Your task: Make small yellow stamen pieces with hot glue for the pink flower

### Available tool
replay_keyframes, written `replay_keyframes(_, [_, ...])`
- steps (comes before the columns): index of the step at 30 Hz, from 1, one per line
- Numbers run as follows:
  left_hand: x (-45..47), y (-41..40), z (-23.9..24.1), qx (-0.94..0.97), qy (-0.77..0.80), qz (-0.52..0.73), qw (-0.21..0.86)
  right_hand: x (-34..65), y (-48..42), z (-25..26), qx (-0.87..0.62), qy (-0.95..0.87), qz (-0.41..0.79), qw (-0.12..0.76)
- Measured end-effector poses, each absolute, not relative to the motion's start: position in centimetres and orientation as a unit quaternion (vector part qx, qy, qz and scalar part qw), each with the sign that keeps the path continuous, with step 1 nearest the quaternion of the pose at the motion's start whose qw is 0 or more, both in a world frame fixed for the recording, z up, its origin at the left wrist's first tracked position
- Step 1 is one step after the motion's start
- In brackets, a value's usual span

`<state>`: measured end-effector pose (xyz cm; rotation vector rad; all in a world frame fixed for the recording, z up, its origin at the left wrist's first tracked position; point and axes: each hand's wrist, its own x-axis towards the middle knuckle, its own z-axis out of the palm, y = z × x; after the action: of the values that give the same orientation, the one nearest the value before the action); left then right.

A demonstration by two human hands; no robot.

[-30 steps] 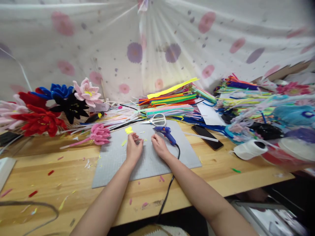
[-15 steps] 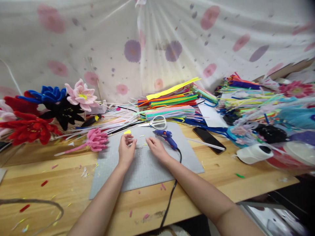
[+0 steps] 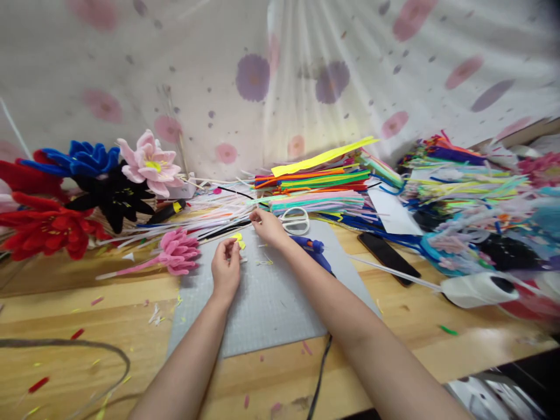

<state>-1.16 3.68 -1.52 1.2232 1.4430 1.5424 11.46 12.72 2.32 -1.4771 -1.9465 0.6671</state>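
Observation:
My left hand [image 3: 226, 267] hovers over the grey cutting mat [image 3: 271, 309], its thumb and fingers closed in a pinch. Whatever it grips is too small to make out. Beside its fingertips lies a small yellow piece [image 3: 238, 238]. My right hand [image 3: 268, 227] reaches to the mat's far edge, fingers pinched together by the white-handled scissors [image 3: 296, 221], whose blades are hidden behind it. I cannot see what those fingers hold. The blue glue gun [image 3: 315, 245] lies partly under my right forearm. Thin yellow scraps [image 3: 265, 262] rest between my hands.
A pink fuzzy flower [image 3: 178, 252] lies left of the mat, below several larger fuzzy flowers [image 3: 111, 195]. Bundles of coloured pipe cleaners [image 3: 317, 184] line the back. On the right are a phone [image 3: 388, 258] and a white bottle-like object [image 3: 475, 290]. A black cord [image 3: 321, 373] crosses the front edge.
My right hand has moved forward and left, from beside the glue gun to the scissors, and its forearm now covers part of the gun. My left hand stays near its place. The view has shifted slightly.

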Motion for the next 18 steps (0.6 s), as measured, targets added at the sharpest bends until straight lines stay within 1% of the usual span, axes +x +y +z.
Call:
replay_keyframes(3, [-1.5,4.1,-1.6,0.467,0.563,0.599,0.325,9.3,15.0,3.0,-0.507,-0.777,0.237,0.288])
replay_keyframes(5, [-1.7,4.2,-1.7,0.466,0.568,0.598,0.321,7.6,16.7,3.4,-0.469,-0.795,0.255,0.288])
replay_keyframes(7, [-1.8,4.1,-1.7,0.459,0.567,0.601,0.327,5.8,18.4,3.7,-0.448,-0.787,0.290,0.309])
replay_keyframes(11, [-2.1,4.0,-1.6,0.436,0.571,0.605,0.343,2.9,21.4,3.8,-0.442,-0.718,0.379,0.382])
replay_keyframes(13, [-2.1,4.0,-1.4,0.427,0.575,0.607,0.345,2.1,22.4,3.8,-0.435,-0.695,0.411,0.399])
replay_keyframes(15, [-2.1,4.1,-1.4,0.422,0.576,0.609,0.345,1.6,23.1,4.0,-0.437,-0.678,0.426,0.409])
replay_keyframes(18, [-2.1,4.1,-1.3,0.409,0.573,0.616,0.353,1.1,24.4,4.9,-0.458,-0.660,0.416,0.426])
